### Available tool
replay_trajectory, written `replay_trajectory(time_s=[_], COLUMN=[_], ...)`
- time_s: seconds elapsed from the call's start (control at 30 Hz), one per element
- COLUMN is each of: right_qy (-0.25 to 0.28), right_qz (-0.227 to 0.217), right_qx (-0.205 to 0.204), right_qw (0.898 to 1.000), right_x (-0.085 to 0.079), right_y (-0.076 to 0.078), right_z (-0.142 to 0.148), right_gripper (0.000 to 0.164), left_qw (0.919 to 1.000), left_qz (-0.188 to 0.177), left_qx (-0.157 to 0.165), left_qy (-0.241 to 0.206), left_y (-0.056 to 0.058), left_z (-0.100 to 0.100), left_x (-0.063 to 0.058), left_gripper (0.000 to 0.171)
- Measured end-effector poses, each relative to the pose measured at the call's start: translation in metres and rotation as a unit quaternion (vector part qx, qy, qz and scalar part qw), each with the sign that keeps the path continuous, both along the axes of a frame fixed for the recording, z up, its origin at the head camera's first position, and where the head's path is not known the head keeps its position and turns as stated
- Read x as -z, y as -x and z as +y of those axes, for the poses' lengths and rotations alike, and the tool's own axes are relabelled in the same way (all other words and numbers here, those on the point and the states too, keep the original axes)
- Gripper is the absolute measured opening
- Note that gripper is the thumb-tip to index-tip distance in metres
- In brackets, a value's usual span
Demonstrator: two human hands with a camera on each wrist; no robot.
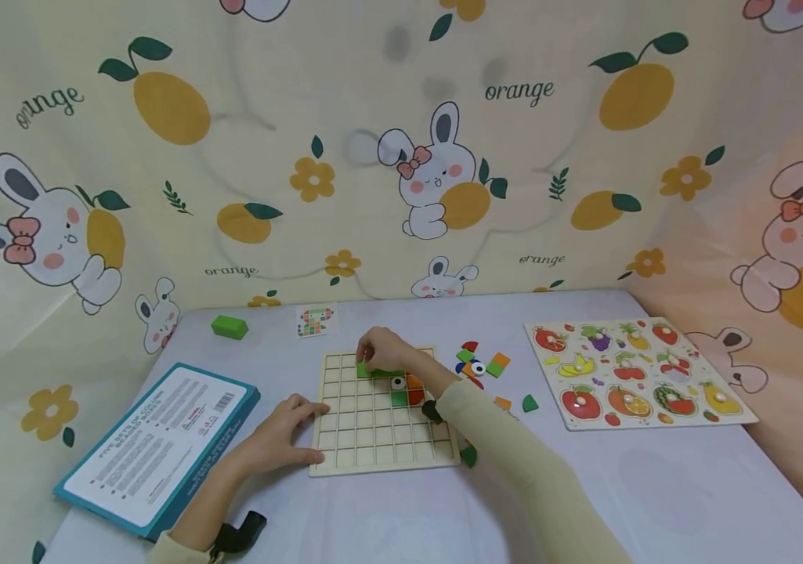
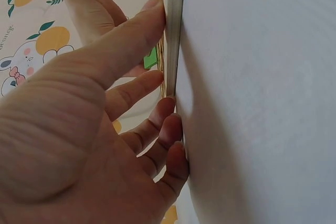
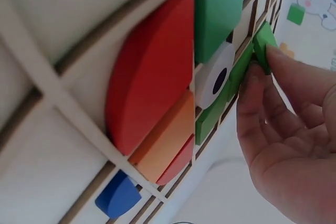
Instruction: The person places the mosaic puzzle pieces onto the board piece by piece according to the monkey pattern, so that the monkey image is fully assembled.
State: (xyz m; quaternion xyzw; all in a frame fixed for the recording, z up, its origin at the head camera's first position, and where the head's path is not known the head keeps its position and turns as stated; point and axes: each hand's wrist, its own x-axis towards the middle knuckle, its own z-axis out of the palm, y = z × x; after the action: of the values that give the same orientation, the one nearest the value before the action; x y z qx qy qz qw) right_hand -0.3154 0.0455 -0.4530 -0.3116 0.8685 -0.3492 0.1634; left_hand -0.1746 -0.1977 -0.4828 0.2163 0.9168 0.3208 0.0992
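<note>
A wooden grid board point(image 1: 373, 439) lies on the table. My left hand point(image 1: 270, 439) is at its left side, thumb and fingers spread, fingertips touching the board's edge. Over the far part of the board, my right hand point(image 1: 388, 350) pinches a small green piece point(image 3: 265, 39) between thumb and fingers at the grid. Set in the cells close by are a green square point(image 3: 218, 17), a white eye disc point(image 3: 212, 80), a red curved piece point(image 3: 155, 72), an orange piece point(image 3: 165, 137) and a blue piece point(image 3: 118, 195). The right forearm covers part of the board's right side.
Loose coloured pieces point(image 1: 498, 364) lie right of the board, with a green piece point(image 1: 468, 456) by its near right corner. Farther right is a fruit puzzle board point(image 1: 630, 384). A teal box point(image 1: 161, 446) stands left; a pattern card point(image 1: 316, 320) and green block point(image 1: 229, 327) lie behind.
</note>
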Motion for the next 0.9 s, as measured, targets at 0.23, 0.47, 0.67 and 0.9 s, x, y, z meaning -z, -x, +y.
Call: replay_trajectory(time_s=[0.23, 0.47, 0.67, 0.9], right_qy=[-0.038, -0.089, -0.107, -0.093], right_qz=[0.029, 0.063, 0.088, 0.121], right_qx=[0.021, 0.030, 0.026, 0.030], right_qw=[0.999, 0.994, 0.990, 0.988], right_x=[-0.004, -0.001, -0.001, -0.007], right_y=[-0.006, -0.007, -0.008, -0.009], right_z=[-0.005, -0.007, -0.009, 0.014], right_gripper=[0.006, 0.005, 0.005, 0.006], left_qw=[1.0000, 1.0000, 1.0000, 1.0000], left_qz=[0.002, 0.000, 0.002, -0.002], left_qx=[0.001, -0.001, -0.002, -0.002], left_qy=[-0.005, -0.004, -0.006, -0.004], left_y=[-0.001, -0.002, -0.003, -0.001], left_z=[0.000, 0.000, -0.002, -0.001], left_x=[0.000, -0.001, 0.000, 0.001], left_gripper=[0.074, 0.074, 0.074, 0.075])
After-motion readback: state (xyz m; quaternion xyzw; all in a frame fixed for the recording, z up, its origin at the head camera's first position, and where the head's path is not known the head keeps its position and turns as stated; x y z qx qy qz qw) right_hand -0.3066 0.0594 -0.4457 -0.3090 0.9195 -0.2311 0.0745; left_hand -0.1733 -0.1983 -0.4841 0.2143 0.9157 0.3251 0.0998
